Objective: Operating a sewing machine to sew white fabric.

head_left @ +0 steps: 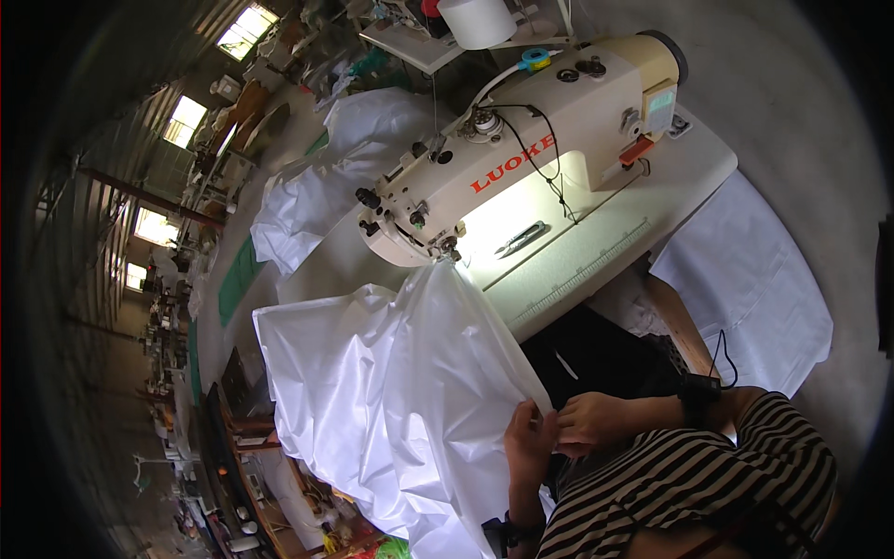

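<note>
A large sheet of shiny white fabric (391,401) hangs in folds off the front left of the sewing machine (549,130). Its far corner runs up to the needle area (447,250), where it lies under the presser foot. Close to my body, my left hand (529,436) is closed in a pinch on the near edge of the fabric. Beside it, almost touching, my right hand (585,421) is also closed at the same edge; its fingertips are partly hidden. On the lit machine bed rests a small pair of thread snips (523,239).
More white fabric (345,149) is heaped behind the machine head, and another white piece (745,279) hangs at the right. A white thread cone (477,20) stands above. The table (605,265) has a ruler scale along its edge. Other workstations line the far left.
</note>
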Demonstrator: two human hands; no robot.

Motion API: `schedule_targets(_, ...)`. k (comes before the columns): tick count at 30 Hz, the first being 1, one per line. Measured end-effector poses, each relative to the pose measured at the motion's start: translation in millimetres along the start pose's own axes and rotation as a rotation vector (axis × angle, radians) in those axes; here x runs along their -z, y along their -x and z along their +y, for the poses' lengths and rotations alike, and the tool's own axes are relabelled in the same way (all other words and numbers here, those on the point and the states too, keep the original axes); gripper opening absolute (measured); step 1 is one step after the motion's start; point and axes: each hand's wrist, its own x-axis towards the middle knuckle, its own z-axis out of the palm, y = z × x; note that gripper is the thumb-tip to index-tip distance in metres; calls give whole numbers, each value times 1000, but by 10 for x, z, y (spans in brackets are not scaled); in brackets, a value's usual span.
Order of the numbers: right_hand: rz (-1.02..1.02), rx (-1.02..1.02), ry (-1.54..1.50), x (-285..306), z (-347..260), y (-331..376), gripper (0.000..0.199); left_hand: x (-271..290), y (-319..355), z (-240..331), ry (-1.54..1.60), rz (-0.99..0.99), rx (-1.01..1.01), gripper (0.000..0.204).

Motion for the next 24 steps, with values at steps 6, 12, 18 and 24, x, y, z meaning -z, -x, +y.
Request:
schedule_targets(6,113,-568,-1553,-503,750,-72,62,21,-90,244,-156,10,-125,9)
schedule_targets(12,242,-710,-190,-22,705,-672,58,72,-200,75,-408,-195,-233,8)
schedule_targets(18,-51,-703,534,-304,767,-733,55,125,-378,185,-499,-327,-241,12)
schedule_targets(24,-96,-709,809,-302,704,-716,56,523,-1035,264,-543,-54,-478,9)
